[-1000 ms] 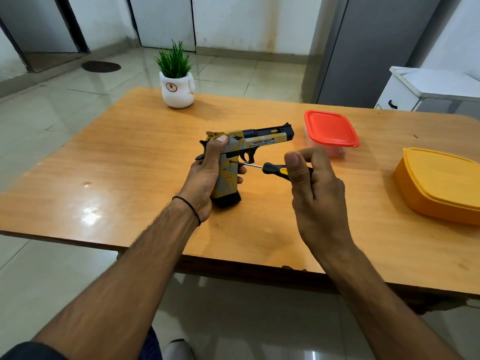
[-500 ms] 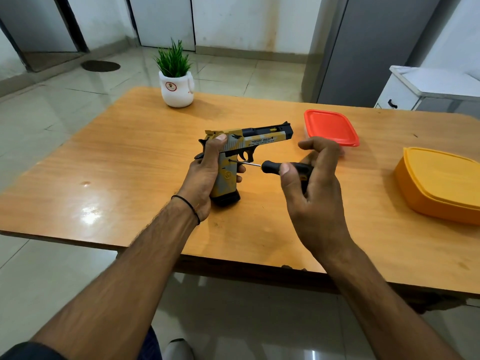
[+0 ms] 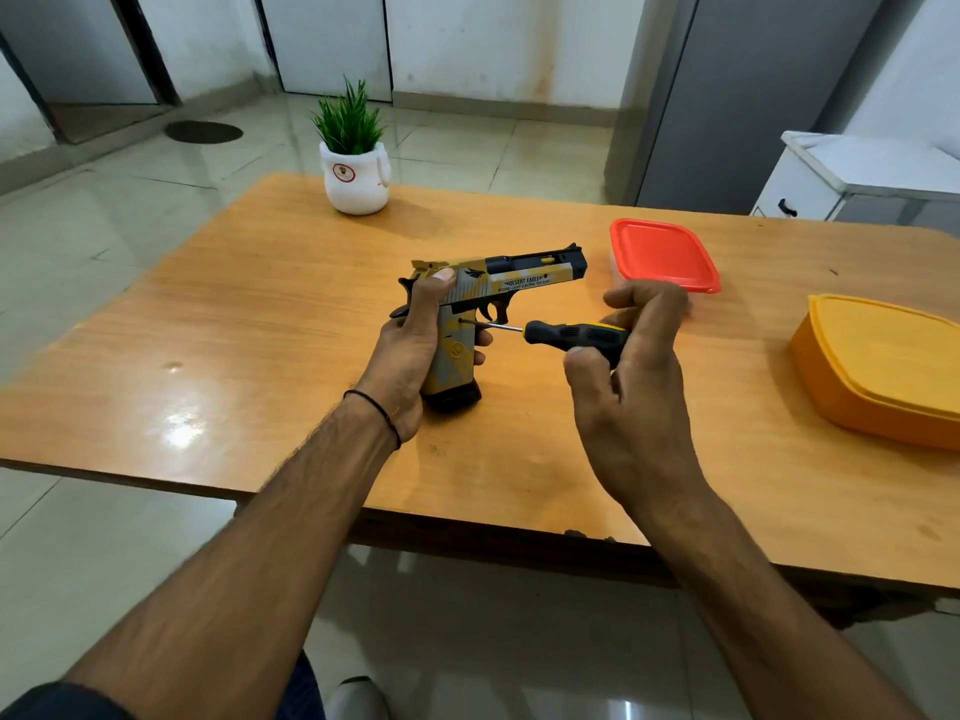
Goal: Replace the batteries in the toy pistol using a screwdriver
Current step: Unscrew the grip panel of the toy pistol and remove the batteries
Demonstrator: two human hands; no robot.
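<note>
**Screwdriver tip at the grip screw**

Head view: my left hand [image 3: 410, 350] gripped the toy pistol [image 3: 511, 280], butt down on the table [image 3: 260, 314], left of the red-lidded box [image 3: 662, 254], muzzle toward that box. My right hand [image 3: 634, 392] pinched the screwdriver [image 3: 571, 333]; its shaft lay level, tip at the pistol's grip, handle toward the box.

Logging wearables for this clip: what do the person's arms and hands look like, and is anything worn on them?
The left hand and right hand are bare: no gloves, rings or watch show. A thin black band circles the left wrist. Both forearms are uncovered. A dark sleeve shows only by the left elbow, at the frame's bottom corner.
</note>
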